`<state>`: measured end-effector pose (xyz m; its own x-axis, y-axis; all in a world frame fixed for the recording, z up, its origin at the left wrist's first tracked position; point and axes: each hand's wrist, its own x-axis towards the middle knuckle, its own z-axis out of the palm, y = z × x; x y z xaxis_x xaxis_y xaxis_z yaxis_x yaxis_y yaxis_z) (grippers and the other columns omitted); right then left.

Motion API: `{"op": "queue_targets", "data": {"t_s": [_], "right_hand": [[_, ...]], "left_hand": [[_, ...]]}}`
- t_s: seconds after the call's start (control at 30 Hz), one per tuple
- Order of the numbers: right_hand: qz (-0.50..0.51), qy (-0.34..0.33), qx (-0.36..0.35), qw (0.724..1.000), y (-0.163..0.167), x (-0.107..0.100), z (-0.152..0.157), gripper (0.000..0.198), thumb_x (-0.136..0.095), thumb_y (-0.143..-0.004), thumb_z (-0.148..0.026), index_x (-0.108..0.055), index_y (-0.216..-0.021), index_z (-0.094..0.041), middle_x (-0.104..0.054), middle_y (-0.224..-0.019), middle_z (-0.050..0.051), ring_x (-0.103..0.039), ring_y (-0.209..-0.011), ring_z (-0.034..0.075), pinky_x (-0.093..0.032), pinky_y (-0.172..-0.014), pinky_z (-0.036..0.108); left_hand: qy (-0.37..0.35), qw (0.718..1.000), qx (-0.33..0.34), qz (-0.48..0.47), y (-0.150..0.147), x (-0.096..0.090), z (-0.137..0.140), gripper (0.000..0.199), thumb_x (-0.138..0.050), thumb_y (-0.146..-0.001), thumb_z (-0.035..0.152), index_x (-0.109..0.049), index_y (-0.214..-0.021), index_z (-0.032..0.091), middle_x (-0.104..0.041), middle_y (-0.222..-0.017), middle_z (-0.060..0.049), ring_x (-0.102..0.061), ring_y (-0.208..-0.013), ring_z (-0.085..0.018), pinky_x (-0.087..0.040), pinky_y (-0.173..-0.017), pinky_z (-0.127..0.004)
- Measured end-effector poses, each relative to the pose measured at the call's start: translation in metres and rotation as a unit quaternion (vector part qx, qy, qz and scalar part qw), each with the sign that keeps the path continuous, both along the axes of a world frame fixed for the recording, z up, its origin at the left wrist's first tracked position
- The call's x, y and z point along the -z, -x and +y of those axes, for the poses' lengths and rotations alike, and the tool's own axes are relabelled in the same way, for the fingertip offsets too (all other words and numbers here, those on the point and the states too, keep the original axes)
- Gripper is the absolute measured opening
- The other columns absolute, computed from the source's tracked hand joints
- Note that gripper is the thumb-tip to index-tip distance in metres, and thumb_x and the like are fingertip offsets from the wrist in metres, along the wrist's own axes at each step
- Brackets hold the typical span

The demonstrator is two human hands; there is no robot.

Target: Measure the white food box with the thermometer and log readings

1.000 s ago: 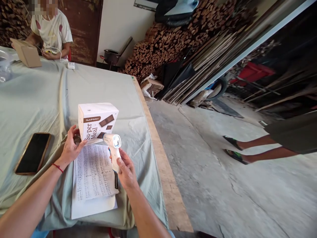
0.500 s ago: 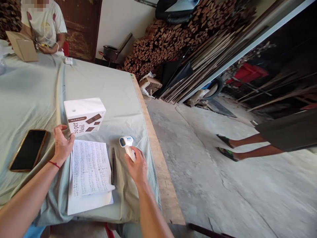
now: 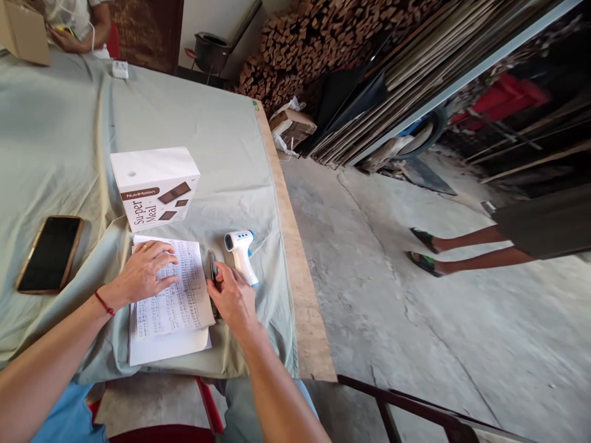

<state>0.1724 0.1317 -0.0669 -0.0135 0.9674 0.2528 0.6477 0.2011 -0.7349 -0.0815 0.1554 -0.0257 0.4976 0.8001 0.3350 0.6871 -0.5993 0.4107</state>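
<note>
"Where was the left hand [image 3: 150, 274]?"

"Over the handwritten sheet [image 3: 187, 314], its fingers loosely spread and grasping nothing. A red band [image 3: 104, 303] circled its wrist"

"And the right hand [image 3: 234, 301]?"

"Its thumb and forefinger were bent about the black pen [image 3: 213, 266], just beside the sheet's right edge. I couldn't tell whether they had closed on it"

"Where was the thermometer gun [image 3: 241, 252]?"

"Lying loose on the green cloth [image 3: 231, 138], just right of that hand, its handle end pointing down toward the wrist side"

"What about the white box [image 3: 157, 184] marked NutriMotion?"

"It stood on the cloth just beyond the sheet, printed side toward the hands. The phone [image 3: 50, 254] lay farther left, its screen dark"

"Was anyone else around?"

"At the far left a co-worker's hand [image 3: 68, 40] showed near a cardboard box [image 3: 25, 34], and well off to the right a person's legs [image 3: 484, 253] stood on the concrete floor [image 3: 351, 295]"
</note>
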Motion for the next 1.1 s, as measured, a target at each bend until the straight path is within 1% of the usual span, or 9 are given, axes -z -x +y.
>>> {"op": "queue_targets", "data": {"t_s": [0.13,0.27,0.37,0.47,0.6,0.67,0.77,0.87,1.1], "right_hand": [[0.066,0.017,-0.012,0.998,-0.007,-0.011,0.004,0.038,-0.054,-0.085,-0.028,-0.074,-0.116,-0.027,-0.068,-0.083,0.005,-0.061,-0.074,0.021,-0.055,-0.075,0.037],[0.199,0.011,-0.031,0.979,-0.009,-0.023,0.004,0.033,-0.055,-0.088,-0.031,-0.068,-0.118,-0.027,-0.068,-0.097,0.005,-0.064,-0.084,0.02,-0.055,-0.082,0.037],[0.282,-0.01,-0.009,0.959,-0.003,-0.025,0.001,0.029,-0.068,-0.086,-0.042,-0.063,-0.11,-0.027,-0.063,-0.085,0.001,-0.062,-0.076,0.018,-0.055,-0.077,0.035],[0.318,0.004,0.003,0.948,0.004,-0.024,-0.002,0.036,-0.058,-0.09,-0.061,-0.062,-0.095,-0.025,-0.056,-0.067,-0.003,-0.055,-0.06,0.015,-0.051,-0.063,0.033],[0.327,0.05,-0.008,0.944,0.009,-0.025,-0.003,0.051,-0.05,-0.092,-0.064,-0.07,-0.11,-0.021,-0.068,-0.076,0.003,-0.064,-0.07,0.019,-0.055,-0.068,0.038],[0.327,0.076,-0.002,0.942,0.01,-0.025,-0.003,0.042,-0.061,-0.086,-0.055,-0.072,-0.105,-0.02,-0.071,-0.077,0.004,-0.065,-0.071,0.019,-0.056,-0.069,0.037],[0.294,0.112,0.017,0.949,0.014,-0.021,-0.003,0.022,-0.069,-0.076,-0.041,-0.072,-0.087,-0.022,-0.069,-0.066,-0.001,-0.059,-0.057,0.015,-0.051,-0.057,0.03],[0.247,0.103,0.02,0.963,0.019,-0.015,-0.004,0.012,-0.065,-0.076,-0.035,-0.069,-0.077,-0.024,-0.066,-0.06,-0.003,-0.055,-0.052,0.013,-0.048,-0.052,0.027],[0.182,0.066,-0.035,0.98,0.026,-0.013,-0.005,0.01,-0.061,-0.078,-0.034,-0.069,-0.075,-0.027,-0.071,-0.067,-0.001,-0.062,-0.059,0.016,-0.054,-0.062,0.031]], "left_hand": [[0.034,0.997,0.052,0.042,-0.003,0.005,-0.007,0.044,-0.076,-0.086,0.05,-0.072,-0.119,0.023,-0.059,-0.14,-0.013,-0.053,-0.13,-0.036,-0.04,-0.111,-0.054],[0.06,0.996,0.056,0.041,-0.003,0.01,-0.006,0.045,-0.075,-0.087,0.052,-0.071,-0.124,0.027,-0.055,-0.146,-0.011,-0.049,-0.135,-0.036,-0.033,-0.117,-0.056],[0.061,0.996,0.059,0.04,-0.001,0.011,-0.003,0.047,-0.074,-0.087,0.053,-0.07,-0.126,0.027,-0.054,-0.147,-0.011,-0.046,-0.139,-0.035,-0.029,-0.121,-0.057],[0.055,0.995,0.067,0.042,0.001,0.01,0.001,0.049,-0.076,-0.086,0.053,-0.069,-0.127,0.026,-0.055,-0.147,-0.012,-0.043,-0.144,-0.036,-0.025,-0.124,-0.058],[0.062,0.995,0.072,0.04,0.002,0.008,0.004,0.045,-0.075,-0.087,0.05,-0.07,-0.125,0.026,-0.054,-0.148,-0.011,-0.04,-0.146,-0.037,-0.024,-0.125,-0.06],[0.063,0.994,0.076,0.043,0.001,0.007,0.004,0.039,-0.074,-0.089,0.047,-0.071,-0.123,0.027,-0.054,-0.148,-0.01,-0.04,-0.146,-0.036,-0.024,-0.125,-0.06],[0.069,0.992,0.096,0.05,0.0,0.007,0.002,0.03,-0.07,-0.093,0.038,-0.072,-0.121,0.029,-0.056,-0.146,-0.008,-0.046,-0.142,-0.033,-0.024,-0.126,-0.059],[0.073,0.989,0.11,0.059,-0.003,0.005,-0.001,0.027,-0.064,-0.096,0.033,-0.072,-0.122,0.03,-0.056,-0.146,-0.008,-0.049,-0.139,-0.031,-0.025,-0.125,-0.059],[0.05,0.989,0.112,0.082,-0.007,0.0,-0.005,0.031,-0.061,-0.093,0.028,-0.071,-0.122,0.026,-0.057,-0.144,-0.011,-0.05,-0.137,-0.032,-0.028,-0.123,-0.058]]}}
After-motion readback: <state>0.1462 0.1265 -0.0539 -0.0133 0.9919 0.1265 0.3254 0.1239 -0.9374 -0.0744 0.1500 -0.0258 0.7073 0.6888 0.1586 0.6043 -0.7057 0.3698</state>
